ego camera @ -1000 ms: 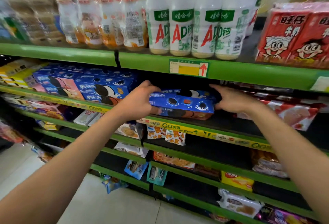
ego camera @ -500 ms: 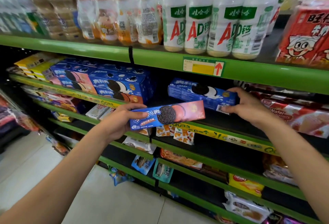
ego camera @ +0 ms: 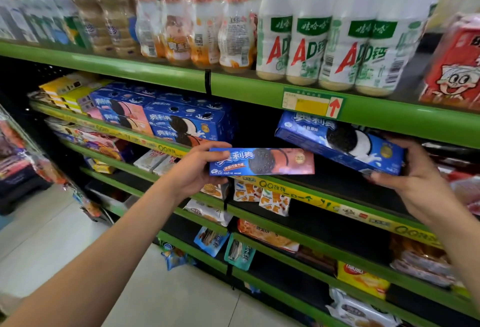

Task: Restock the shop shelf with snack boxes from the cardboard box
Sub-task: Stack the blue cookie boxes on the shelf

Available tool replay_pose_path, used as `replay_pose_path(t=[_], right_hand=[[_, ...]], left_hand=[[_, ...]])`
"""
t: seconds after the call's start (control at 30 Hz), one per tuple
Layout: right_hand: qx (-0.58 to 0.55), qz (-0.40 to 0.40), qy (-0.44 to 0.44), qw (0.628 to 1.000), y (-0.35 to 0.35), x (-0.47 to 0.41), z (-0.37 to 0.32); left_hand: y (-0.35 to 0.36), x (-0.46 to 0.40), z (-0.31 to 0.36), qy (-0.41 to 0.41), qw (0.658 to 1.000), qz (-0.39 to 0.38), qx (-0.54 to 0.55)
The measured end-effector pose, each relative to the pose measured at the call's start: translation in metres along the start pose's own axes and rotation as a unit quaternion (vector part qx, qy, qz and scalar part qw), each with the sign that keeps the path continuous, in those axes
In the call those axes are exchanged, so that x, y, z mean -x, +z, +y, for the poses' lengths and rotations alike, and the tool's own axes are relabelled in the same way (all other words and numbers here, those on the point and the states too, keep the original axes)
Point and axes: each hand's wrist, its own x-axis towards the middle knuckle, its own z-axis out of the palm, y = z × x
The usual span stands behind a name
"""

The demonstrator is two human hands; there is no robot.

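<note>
Blue-and-pink cardboard biscuit box (ego camera: 261,162) in my left hand (ego camera: 193,171), grip wrapped on its left end, long axis level. Right hand (ego camera: 415,173) holds blue-and-white biscuit box (ego camera: 340,142), tilted over black shelf gap (ego camera: 337,184), nearer.

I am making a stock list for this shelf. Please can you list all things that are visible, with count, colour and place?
blue-and-pink cookie box: one, held before the shelf edge
blue cookie box: one, tilted, right of it
stacked cookie boxes: several, blue and pink, left on the same shelf
white bottles: four at least, green-red labels, top shelf
red packs: top shelf, far right
left hand: grips the blue-and-pink box
right hand: grips the blue box
</note>
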Motion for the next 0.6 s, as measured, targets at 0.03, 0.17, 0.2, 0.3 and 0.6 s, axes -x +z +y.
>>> replay_pose_path(t=[0.03,0.17,0.2,0.3,0.6], right_hand=[[-0.020,-0.012,0.003,1.000,-0.001,0.003,0.000],[-0.055,-0.020,0.023,0.998,0.001,0.012,0.001],[-0.061,-0.013,0.028,0.998,0.001,0.013,0.002],[-0.078,0.006,0.042,0.996,0.000,0.015,0.007],[-0.028,0.036,0.021,0.999,0.005,0.016,0.027]], left_hand=[[0.003,-0.002,-0.001,0.001,1.000,0.000,0.004],[0.017,-0.009,-0.002,-0.003,1.000,0.002,0.018],[0.020,-0.011,-0.002,-0.005,1.000,0.006,0.019],[0.022,-0.014,-0.001,-0.004,1.000,0.013,0.016],[-0.016,0.008,-0.006,0.039,0.996,0.078,0.029]])
